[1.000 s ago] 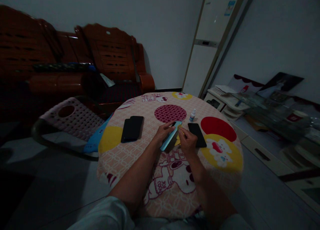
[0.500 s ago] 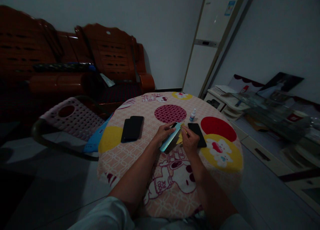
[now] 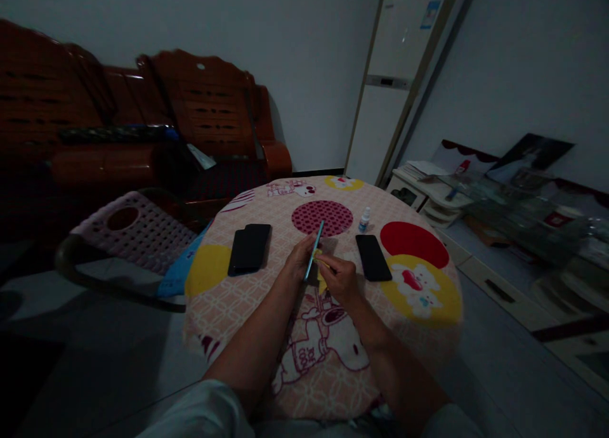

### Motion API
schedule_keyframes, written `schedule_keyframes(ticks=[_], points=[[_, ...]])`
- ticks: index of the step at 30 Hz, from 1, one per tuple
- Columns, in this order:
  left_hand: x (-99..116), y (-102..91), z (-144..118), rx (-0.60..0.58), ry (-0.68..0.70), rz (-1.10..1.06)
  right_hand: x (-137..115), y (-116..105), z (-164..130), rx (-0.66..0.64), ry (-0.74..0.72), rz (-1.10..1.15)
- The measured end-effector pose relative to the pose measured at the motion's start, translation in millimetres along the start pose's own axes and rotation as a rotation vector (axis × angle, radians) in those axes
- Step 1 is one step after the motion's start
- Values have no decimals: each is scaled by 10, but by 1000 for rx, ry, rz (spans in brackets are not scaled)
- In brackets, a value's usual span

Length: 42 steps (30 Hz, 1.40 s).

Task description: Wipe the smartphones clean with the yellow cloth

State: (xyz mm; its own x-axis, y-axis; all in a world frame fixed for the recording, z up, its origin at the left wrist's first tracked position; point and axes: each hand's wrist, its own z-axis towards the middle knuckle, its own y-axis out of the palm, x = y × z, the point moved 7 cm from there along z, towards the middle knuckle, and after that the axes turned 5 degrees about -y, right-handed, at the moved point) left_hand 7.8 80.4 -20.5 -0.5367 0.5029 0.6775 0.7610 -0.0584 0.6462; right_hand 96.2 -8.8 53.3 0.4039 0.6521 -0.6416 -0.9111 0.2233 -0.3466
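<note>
My left hand (image 3: 299, 261) holds a light-blue phone (image 3: 314, 250) tilted up on its edge above the round table (image 3: 266, 336). My right hand (image 3: 341, 278) pinches a small yellow cloth (image 3: 321, 274) against the lower part of that phone. A black phone (image 3: 373, 258) lies flat just right of my right hand. Two more black phones (image 3: 248, 248) lie side by side left of my left hand. A small white dropper bottle (image 3: 364, 220) stands behind the right black phone.
The table wears a pink cartoon-printed cloth with red and yellow circles. A pink perforated chair (image 3: 137, 235) stands at the left, a dark wooden sofa (image 3: 143, 133) behind. A low white cabinet (image 3: 438, 197) with clutter runs along the right wall.
The blue phone has turned from lying slanted to standing nearly on its edge. Both hands have shifted a little left and nearer to me, the yellow cloth still against the phone.
</note>
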Motion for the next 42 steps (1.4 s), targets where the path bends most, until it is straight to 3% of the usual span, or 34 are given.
schedule_keyframes(ticks=[3, 7, 12, 21, 25, 28, 31, 35, 42], points=[[35, -45, 1, -20, -60, -147, 14, 35, -2, -50, -3, -32], [166, -31, -70, -120, -21, -282, 124, -70, 12, 14, 62, -96], [167, -54, -71, -105, -30, -328, 286, -206, 19, 66, 144, -186], [162, -31, -91, -118, -86, -262, 544, -118, -56, -103, 229, -358], [163, 34, -133, -164, -97, -245, 495, -146, -37, -134, 188, -495], [141, 58, -135, -170, -109, -270, 376, -291, 15, 13, 164, -620], [123, 87, -114, -168, -69, -348, 229, -319, 54, 111, 117, -542], [39, 203, -104, -217, -52, -429, 77, -117, 64, 25, 50, -404], [-111, 384, -156, -243, -75, -394, 168, -33, 31, -37, 175, -392]])
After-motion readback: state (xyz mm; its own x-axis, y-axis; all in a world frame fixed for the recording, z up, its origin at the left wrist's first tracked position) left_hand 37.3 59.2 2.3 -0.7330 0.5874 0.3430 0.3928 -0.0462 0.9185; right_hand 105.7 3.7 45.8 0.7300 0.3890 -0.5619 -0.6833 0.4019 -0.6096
